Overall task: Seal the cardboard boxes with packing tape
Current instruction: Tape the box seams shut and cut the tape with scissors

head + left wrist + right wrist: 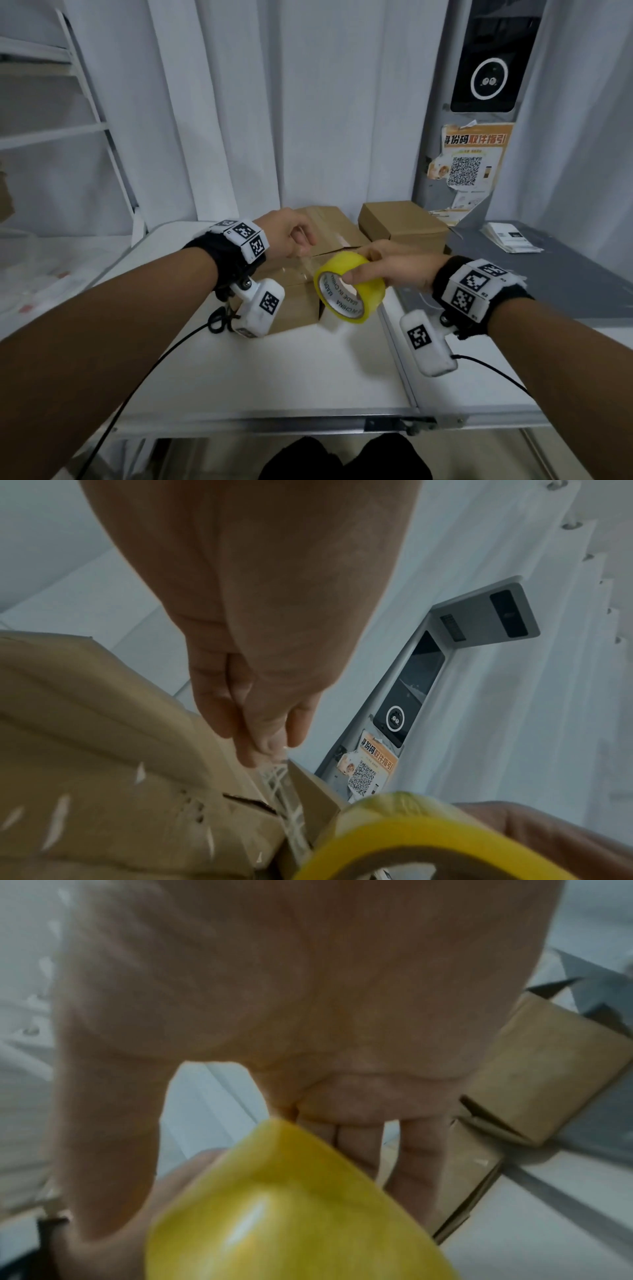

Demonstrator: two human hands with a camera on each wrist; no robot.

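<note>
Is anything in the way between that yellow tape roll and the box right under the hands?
Nothing visible is. The right hand holds the yellow roll of packing tape just above the nearest brown cardboard box, and the left hand pinches the clear pulled-out tape strip over the box top.

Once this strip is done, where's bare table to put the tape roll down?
Bare white table lies between the near cardboard box and the front edge, under both forearms. The grey surface right of the seam is also bare near the right hand. The back is crowded: two more boxes and a paper stack.
</note>
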